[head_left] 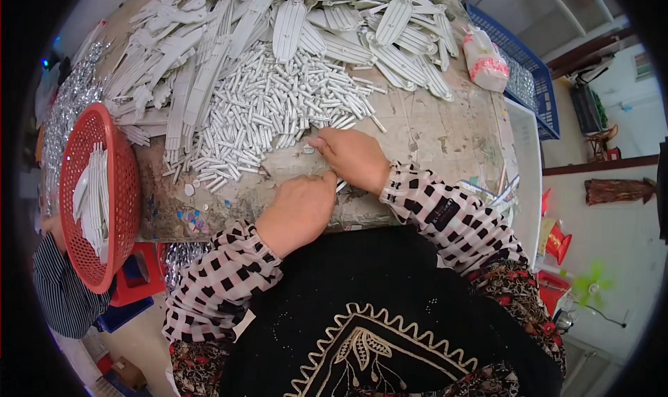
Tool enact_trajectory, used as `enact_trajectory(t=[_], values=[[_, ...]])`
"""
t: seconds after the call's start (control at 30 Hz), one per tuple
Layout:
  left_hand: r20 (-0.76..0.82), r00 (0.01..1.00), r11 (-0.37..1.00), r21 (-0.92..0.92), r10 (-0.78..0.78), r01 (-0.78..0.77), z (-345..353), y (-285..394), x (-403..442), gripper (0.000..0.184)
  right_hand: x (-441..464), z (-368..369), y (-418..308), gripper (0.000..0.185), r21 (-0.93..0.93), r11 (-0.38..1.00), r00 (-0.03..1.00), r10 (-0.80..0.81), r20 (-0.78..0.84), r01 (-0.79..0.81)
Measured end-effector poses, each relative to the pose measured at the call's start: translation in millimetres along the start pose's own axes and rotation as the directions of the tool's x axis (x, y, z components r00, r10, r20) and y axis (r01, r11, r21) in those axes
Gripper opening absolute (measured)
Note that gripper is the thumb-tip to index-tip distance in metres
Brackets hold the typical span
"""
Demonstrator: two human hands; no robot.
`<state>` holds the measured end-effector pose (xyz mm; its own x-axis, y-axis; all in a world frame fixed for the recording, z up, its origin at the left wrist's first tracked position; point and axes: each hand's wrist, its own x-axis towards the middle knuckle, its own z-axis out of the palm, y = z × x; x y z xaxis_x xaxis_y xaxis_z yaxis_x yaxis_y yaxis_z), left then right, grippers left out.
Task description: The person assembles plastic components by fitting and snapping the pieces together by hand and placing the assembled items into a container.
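My left hand (298,212) is closed near the table's front edge, its curled fingertips meeting my right hand. My right hand (353,159) is closed too, bent inward just above and beside the left. The end of a small white stick (341,186) shows below the two hands; which one grips it is hidden. At my right fingertips is a small pale piece (308,148), and I cannot tell whether it is touched. Beyond both hands spreads a heap of short white sticks (268,94).
Long ribbed white plastic pieces (289,28) pile up behind the sticks. A red basket (102,272) with white pieces stands at left, beside a person's striped sleeve (66,286). A tied plastic bag (485,61) and a blue crate (546,94) are at right.
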<state>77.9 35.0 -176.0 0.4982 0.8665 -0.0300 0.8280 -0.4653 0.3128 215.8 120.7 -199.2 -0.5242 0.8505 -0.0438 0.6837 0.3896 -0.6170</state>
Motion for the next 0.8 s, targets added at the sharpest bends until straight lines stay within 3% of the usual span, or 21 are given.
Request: enact_trajectory(t=[0.17,0.23,0.27,0.3,0.33,0.37,0.4,0.43,0.47,0.5,0.53,0.57,0.6,0.67,0.7,0.73,0.8], values=[[-0.007,0.999,0.999,-0.02,-0.037,0.037,3.7,-0.7,-2.0,0.02,7.0,-0.2,4.3,0.037,0.03,0.999,1.0,0.02,0.01,-0.02],[-0.014,0.997,0.996,-0.042,-0.079,0.079,-2.4,-2.1,-5.8,0.025,4.1,-2.7,3.6,0.031,0.482,0.875,0.98,0.054,-0.193,0.046],[-0.007,0.979,0.96,-0.197,-0.204,0.199,-4.3,-2.0,-7.8,0.025,-3.2,-4.5,6.2,0.031,0.485,0.872,0.982,0.039,-0.186,0.057],[0.021,0.947,0.886,-0.347,-0.322,0.309,-5.6,-0.6,-10.9,0.025,-18.6,-11.1,5.5,0.03,0.604,0.796,0.955,0.148,-0.258,0.04],[0.019,0.943,0.884,-0.343,-0.331,0.317,5.7,-4.2,-11.6,0.025,-34.2,-14.4,6.1,0.031,0.711,0.702,0.911,0.267,-0.315,0.04],[-0.049,0.92,0.626,-0.746,-0.39,0.225,25.8,-11.8,-8.8,0.026,-51.4,-11.1,9.7,0.034,0.766,0.643,0.932,0.275,-0.238,0.006],[-0.085,0.883,0.237,-0.971,-0.461,0.031,35.4,-14.8,-5.4,0.027,-69.6,-5.1,10.1,0.037,0.811,0.584,0.946,0.278,-0.165,-0.03],[0.073,0.883,-0.103,-0.994,-0.463,0.028,19.0,-1.3,-3.0,0.026,-89.4,-1.8,0.0,0.036,0.836,0.543,0.965,0.253,-0.074,-0.078],[0.067,0.888,-0.1,-0.995,-0.454,0.023,15.9,3.2,1.0,0.026,-106.3,-1.4,-9.4,0.036,0.854,0.503,0.974,0.228,0.015,-0.131],[0.115,0.906,-0.274,-0.962,-0.407,-0.001,15.5,8.1,5.5,0.028,-117.1,-1.3,-13.0,0.036,0.852,0.508,0.971,0.238,0.005,-0.129],[0.164,0.925,-0.445,-0.896,-0.342,-0.005,16.5,14.5,9.8,0.031,-129.0,-1.1,-14.6,0.035,0.875,0.406,0.959,0.211,0.19,-0.263],[0.189,0.937,-0.449,-0.893,-0.295,0.039,17.0,19.3,14.2,0.033,-140.5,-2.2,-12.4,0.035,0.866,0.298,0.916,0.172,0.364,-0.4],[0.203,0.945,-0.462,-0.885,-0.256,0.065,18.7,26.7,19.0,0.033,-149.8,-3.0,-4.8,0.035,0.869,0.29,0.913,0.211,0.35,-0.401],[0.239,0.946,-0.511,-0.854,-0.22,0.098,22.1,39.0,29.1,0.035,-165.1,-4.1,12.6,0.035,0.819,0.484,0.949,0.222,0.225,-0.307],[0.319,0.938,-0.516,-0.831,-0.136,0.208,29.9,39.6,33.7,0.041,-174.2,-18.1,9.4,0.03,0.763,0.545,0.93,0.303,0.208,-0.348],[0.321,0.94,-0.516,-0.827,-0.112,0.222,35.0,44.7,36.2,0.041,-183.6,-24.9,17.8,0.03,0.763,0.543,0.926,0.323,0.195,-0.35],[0.331,0.942,-0.511,-0.82,-0.055,0.258,43.0,53.9,35.2,0.048,-206.5,-40.6,38.5,0.025,0.489,0.785,0.898,0.44,-0.011,-0.379]])
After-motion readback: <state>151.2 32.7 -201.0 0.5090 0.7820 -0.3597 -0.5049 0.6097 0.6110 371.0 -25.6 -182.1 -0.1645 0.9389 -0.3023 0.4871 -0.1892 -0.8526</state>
